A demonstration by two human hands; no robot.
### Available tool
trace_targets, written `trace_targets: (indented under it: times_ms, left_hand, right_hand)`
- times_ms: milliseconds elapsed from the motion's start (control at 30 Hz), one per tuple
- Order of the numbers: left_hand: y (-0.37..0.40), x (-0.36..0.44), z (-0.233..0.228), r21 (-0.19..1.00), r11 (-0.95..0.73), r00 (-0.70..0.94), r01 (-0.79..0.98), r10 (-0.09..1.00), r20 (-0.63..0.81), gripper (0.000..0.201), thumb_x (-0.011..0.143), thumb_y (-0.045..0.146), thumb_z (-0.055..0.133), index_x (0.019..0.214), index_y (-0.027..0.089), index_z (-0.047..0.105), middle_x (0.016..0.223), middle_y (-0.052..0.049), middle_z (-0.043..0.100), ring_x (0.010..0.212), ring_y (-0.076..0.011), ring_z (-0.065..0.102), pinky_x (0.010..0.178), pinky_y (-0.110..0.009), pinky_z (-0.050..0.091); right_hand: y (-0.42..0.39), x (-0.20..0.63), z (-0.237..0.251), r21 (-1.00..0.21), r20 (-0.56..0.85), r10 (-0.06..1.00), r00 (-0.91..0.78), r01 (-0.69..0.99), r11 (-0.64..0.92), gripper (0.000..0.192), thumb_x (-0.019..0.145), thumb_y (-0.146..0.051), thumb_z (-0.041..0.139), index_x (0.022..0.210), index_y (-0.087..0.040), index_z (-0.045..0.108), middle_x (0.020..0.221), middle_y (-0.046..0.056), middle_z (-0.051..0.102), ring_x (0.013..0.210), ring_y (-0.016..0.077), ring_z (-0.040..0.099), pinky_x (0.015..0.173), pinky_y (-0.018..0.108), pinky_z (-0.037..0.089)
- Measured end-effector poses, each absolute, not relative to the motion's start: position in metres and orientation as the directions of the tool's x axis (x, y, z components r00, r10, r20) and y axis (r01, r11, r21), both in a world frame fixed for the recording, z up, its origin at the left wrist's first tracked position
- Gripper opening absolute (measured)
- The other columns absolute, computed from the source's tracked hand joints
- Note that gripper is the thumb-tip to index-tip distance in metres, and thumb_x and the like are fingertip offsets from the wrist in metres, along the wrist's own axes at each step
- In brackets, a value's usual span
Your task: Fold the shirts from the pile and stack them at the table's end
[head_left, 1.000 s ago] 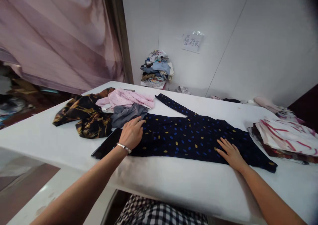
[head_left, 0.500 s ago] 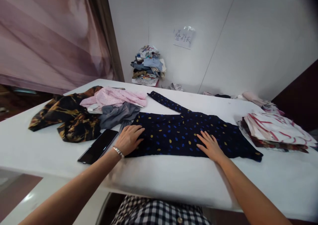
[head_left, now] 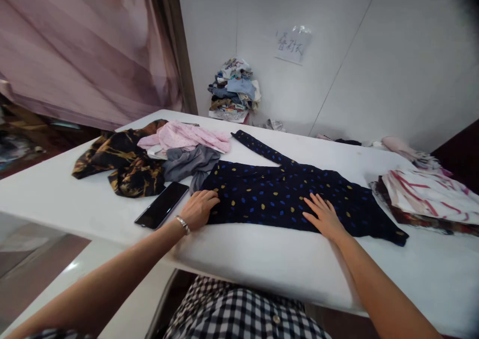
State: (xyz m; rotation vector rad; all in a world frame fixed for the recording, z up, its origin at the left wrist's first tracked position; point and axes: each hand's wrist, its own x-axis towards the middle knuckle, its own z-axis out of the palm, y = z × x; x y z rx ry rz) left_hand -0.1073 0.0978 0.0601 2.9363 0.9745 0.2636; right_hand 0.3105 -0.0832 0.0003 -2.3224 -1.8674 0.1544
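Note:
A dark navy shirt (head_left: 262, 194) with blue and yellow leaf-like spots lies folded lengthwise on the white table (head_left: 239, 249). One sleeve points away toward the far edge, and another tapers to the right. At the shirt's left end, my left hand (head_left: 200, 209), with a bracelet at the wrist, has its fingers bent and closed on the edge; the fingertips are partly hidden. My right hand (head_left: 325, 216) rests flat on the middle of the shirt, fingers spread. Just left of my left hand lies a black phone (head_left: 162, 205).
Crumpled clothes lie at the left: a black-and-gold garment (head_left: 138, 171), a pink one (head_left: 187, 137) and a grey one (head_left: 192, 160). A folded stack (head_left: 430, 194) sits at the right. A clothes pile (head_left: 235, 89) stands beyond the table, below a paper sign (head_left: 294, 45).
My left hand's fingers have gone from stretched out to bent and closed at the shirt's left edge. My right hand stays flat on the shirt. The whole view has shifted slightly.

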Motion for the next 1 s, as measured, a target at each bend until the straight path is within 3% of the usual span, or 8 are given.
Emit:
trace_targets:
  times_ms: [133,300,400,533,633,800,900,1000]
  left_hand:
    - [0.098,-0.114,0.065,0.194,-0.741,0.746,0.643,0.663,0.062,0.047,0.068,0.009,0.046,0.105,0.023,0.07,0.123,-0.005,0.065,0.112,-0.0227,0.06,0.098,-0.037,0.047]
    - [0.121,-0.085,0.087,0.29,-0.728,0.7,0.621,0.681,0.212,0.034,0.087,0.031,0.041,0.102,0.022,0.07,0.116,-0.004,0.069,0.105,-0.0194,0.063,0.095,-0.031,0.048]
    - [0.145,-0.046,0.088,0.252,-0.753,0.72,0.608,0.657,0.223,0.034,0.089,0.037,0.042,0.103,0.022,0.068,0.115,-0.005,0.069,0.106,-0.0198,0.062,0.097,-0.032,0.046]
    - [0.18,0.001,0.073,0.095,-0.756,0.749,0.647,0.654,0.102,0.034,0.087,0.04,0.05,0.112,0.024,0.065,0.125,-0.005,0.063,0.115,-0.022,0.057,0.097,-0.034,0.044]
    - [0.206,0.013,0.059,0.044,-0.722,0.721,0.69,0.691,0.051,0.033,0.086,0.041,0.051,0.109,0.023,0.066,0.122,-0.007,0.064,0.113,-0.025,0.057,0.091,-0.035,0.046]
    - [0.236,0.011,0.052,0.039,-0.659,0.656,0.751,0.752,0.061,0.037,0.093,0.032,0.036,0.097,0.018,0.069,0.11,-0.011,0.067,0.104,-0.0237,0.059,0.086,-0.034,0.046]
    - [0.238,0.01,0.051,0.058,-0.638,0.633,0.768,0.77,0.076,0.043,0.094,0.042,0.034,0.094,0.018,0.07,0.106,-0.011,0.067,0.102,-0.0242,0.06,0.085,-0.034,0.047]
    - [0.23,0.007,0.044,0.102,-0.667,0.657,0.738,0.745,0.119,0.051,0.087,0.06,0.041,0.103,0.021,0.07,0.116,-0.009,0.065,0.111,-0.0263,0.056,0.093,-0.036,0.045]
  right_hand:
    - [-0.082,0.309,0.01,-0.234,-0.034,0.975,0.22,0.947,-0.221,0.064,0.09,-0.063,0.034,0.144,-0.028,0.04,0.158,0.006,0.022,0.147,0.0259,0.014,0.117,0.053,0.014]
    - [-0.061,0.294,0.038,-0.281,0.031,0.975,0.219,0.938,-0.201,0.067,0.09,-0.066,0.031,0.147,-0.029,0.036,0.16,0.004,0.015,0.148,0.025,0.006,0.118,0.053,0.009]
    - [-0.043,0.278,0.044,-0.282,0.021,0.987,0.162,0.948,-0.149,0.066,0.092,-0.064,0.03,0.148,-0.029,0.033,0.16,0.003,0.013,0.148,0.0239,0.005,0.118,0.052,0.006]
    - [-0.034,0.266,0.032,-0.303,-0.087,0.989,0.116,0.943,-0.137,0.066,0.091,-0.064,0.033,0.148,-0.03,0.033,0.159,0.005,0.018,0.148,0.024,0.008,0.118,0.052,0.003]
    - [-0.036,0.271,0.027,-0.387,-0.106,0.989,0.104,0.912,-0.138,0.065,0.09,-0.064,0.036,0.147,-0.031,0.035,0.159,0.004,0.019,0.148,0.0238,0.01,0.118,0.051,0.002]
    - [-0.004,0.302,0.046,-0.538,0.031,0.973,0.227,0.825,-0.175,0.053,0.088,-0.048,0.051,0.136,-0.026,0.052,0.149,0.005,0.042,0.142,0.0224,0.031,0.117,0.042,0.023]
    - [0.045,0.324,0.066,-0.487,0.103,0.927,0.361,0.831,-0.27,0.04,0.09,-0.035,0.05,0.125,-0.023,0.063,0.133,0.006,0.059,0.126,0.0208,0.052,0.108,0.035,0.037]
    - [0.102,0.331,0.08,-0.393,0.076,0.915,0.397,0.855,-0.339,0.037,0.092,-0.033,0.046,0.123,-0.023,0.064,0.128,0.005,0.064,0.118,0.0196,0.058,0.102,0.03,0.042]
